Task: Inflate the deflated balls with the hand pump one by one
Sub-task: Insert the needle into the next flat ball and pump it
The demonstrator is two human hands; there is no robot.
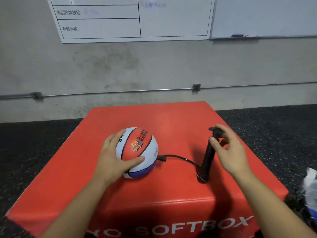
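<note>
Head camera, looking forward and down, close over red box [154, 194].

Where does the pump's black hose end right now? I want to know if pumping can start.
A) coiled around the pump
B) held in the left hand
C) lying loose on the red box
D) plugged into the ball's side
D: the hose runs from the base of the upright pump across the red box to a connector at the side of the ball.

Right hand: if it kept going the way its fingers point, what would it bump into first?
The right hand points left toward the upright black hand pump, its fingers loosely around the handle at the top. It would meet the pump first, probably at once; depth makes actual contact hard to judge.
</note>
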